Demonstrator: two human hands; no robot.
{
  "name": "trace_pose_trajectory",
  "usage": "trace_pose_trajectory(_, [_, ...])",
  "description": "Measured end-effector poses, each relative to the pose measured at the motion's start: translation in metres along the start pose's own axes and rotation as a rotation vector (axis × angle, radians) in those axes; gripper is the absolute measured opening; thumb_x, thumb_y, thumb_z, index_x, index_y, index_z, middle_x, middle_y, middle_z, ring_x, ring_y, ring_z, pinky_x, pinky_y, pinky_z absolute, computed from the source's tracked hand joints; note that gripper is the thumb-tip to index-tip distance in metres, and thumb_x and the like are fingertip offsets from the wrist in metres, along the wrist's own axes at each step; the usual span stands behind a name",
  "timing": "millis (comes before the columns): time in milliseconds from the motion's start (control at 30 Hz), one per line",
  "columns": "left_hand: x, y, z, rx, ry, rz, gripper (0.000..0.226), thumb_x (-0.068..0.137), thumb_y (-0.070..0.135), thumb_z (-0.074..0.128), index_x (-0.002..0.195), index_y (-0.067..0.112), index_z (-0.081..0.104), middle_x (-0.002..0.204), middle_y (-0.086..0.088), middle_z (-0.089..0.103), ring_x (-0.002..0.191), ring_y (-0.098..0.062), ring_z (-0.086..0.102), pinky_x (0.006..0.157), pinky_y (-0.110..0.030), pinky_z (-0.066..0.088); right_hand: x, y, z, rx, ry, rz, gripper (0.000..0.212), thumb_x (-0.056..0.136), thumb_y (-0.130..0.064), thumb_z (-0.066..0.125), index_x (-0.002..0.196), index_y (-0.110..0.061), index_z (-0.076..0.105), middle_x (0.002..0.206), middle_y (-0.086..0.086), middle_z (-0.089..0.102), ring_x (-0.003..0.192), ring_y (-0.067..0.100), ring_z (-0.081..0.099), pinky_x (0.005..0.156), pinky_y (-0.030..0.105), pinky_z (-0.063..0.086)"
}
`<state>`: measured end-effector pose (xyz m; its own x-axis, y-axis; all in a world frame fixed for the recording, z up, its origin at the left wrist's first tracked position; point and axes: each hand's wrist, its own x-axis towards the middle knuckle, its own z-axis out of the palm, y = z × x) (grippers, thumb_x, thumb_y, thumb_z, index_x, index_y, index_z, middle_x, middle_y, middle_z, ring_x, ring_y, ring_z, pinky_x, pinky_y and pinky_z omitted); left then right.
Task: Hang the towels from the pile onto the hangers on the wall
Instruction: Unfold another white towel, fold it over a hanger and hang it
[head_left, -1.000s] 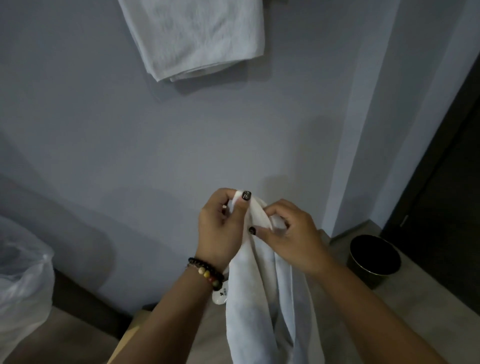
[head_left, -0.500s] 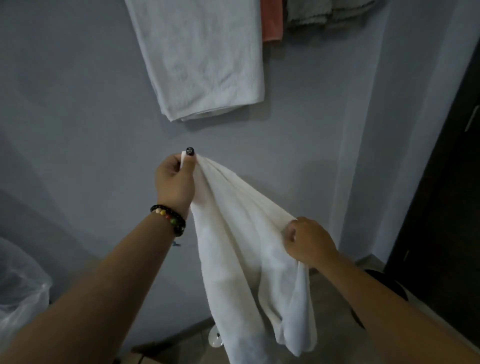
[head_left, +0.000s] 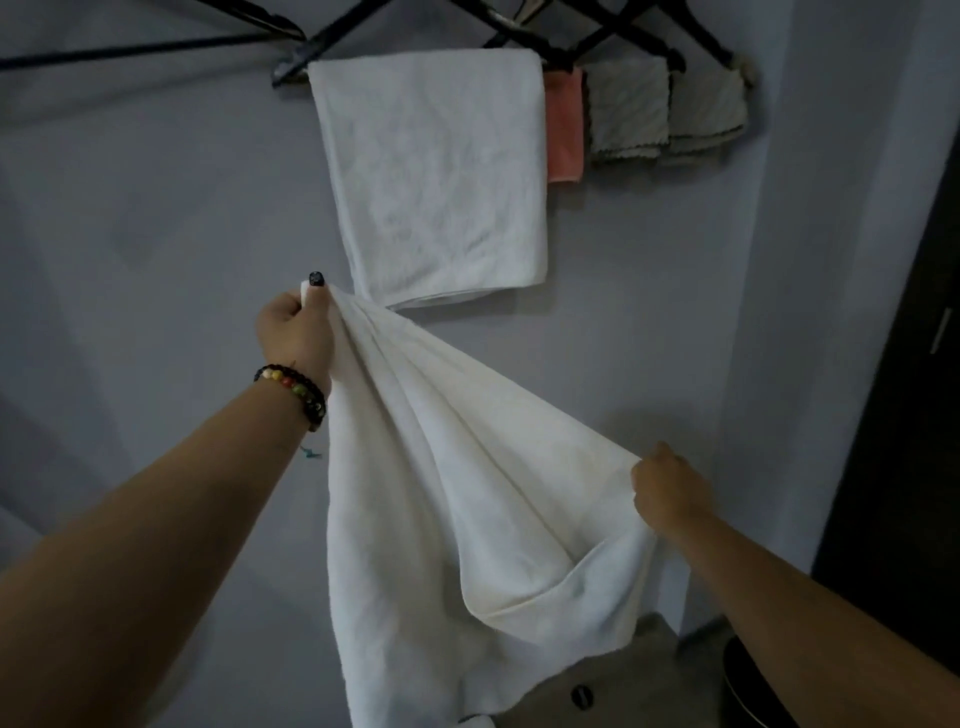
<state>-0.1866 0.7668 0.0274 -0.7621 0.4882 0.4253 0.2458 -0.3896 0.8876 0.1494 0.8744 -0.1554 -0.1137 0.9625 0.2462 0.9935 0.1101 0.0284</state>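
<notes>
A white towel (head_left: 447, 499) hangs stretched between my two hands in front of the grey wall. My left hand (head_left: 296, 332), with a bead bracelet on the wrist, pinches one upper corner, raised at centre left. Lower and to the right, my right hand (head_left: 670, 488) grips the other end of the top edge. The towel's lower part droops below both hands. Above, black hangers (head_left: 613, 31) line the wall. One bears a folded white towel (head_left: 436, 176); others bear an orange cloth (head_left: 563, 124) and two grey cloths (head_left: 628, 109).
An empty black hanger (head_left: 156, 47) sticks out at the top left. A dark door (head_left: 914, 415) stands at the right edge. A black bin (head_left: 748, 686) sits on the floor at the bottom right, beside the wall corner.
My hands have drawn apart, spreading the towel: the left one rose, the right one slid along the edge to the right. The view tilted upward, bringing the hangers and hung cloths into sight.
</notes>
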Motion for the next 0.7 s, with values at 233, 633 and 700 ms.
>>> trace_pose_trajectory(233, [0.039,-0.024,-0.034,0.067,0.093,-0.053,0.050,0.081,0.052,0.057,0.054,0.024,0.025,0.056,0.002,0.023,0.053,-0.017,0.025,0.061,-0.035,0.028,-0.003,0.033,0.021,0.076,-0.177,0.156,0.036,0.090,-0.040,0.051,0.108,-0.014,0.069,0.104,0.004,0.067,0.093,0.022,0.065,0.069,0.029,0.050])
trace_pose_trajectory(633, [0.054,-0.047,-0.054,0.211,0.132,0.002,0.048,0.081,0.053,0.054,0.056,0.023,0.027,0.059,0.000,0.024,0.060,-0.021,0.027,0.060,-0.035,0.028,-0.010,0.048,0.063,0.175,-0.385,0.032,0.018,0.095,-0.018,0.050,0.097,-0.012,0.066,0.105,0.008,0.066,0.094,0.019,0.064,0.072,0.022,0.042])
trace_pose_trajectory(700, [0.060,-0.050,-0.061,0.280,0.146,0.009,0.047,0.085,0.050,0.052,0.056,0.022,0.028,0.060,-0.001,0.024,0.057,-0.019,0.026,0.058,-0.033,0.025,-0.012,0.050,0.065,0.207,-0.441,0.009,0.019,0.096,-0.020,0.050,0.097,-0.012,0.067,0.109,0.008,0.068,0.101,0.021,0.064,0.072,0.021,0.039])
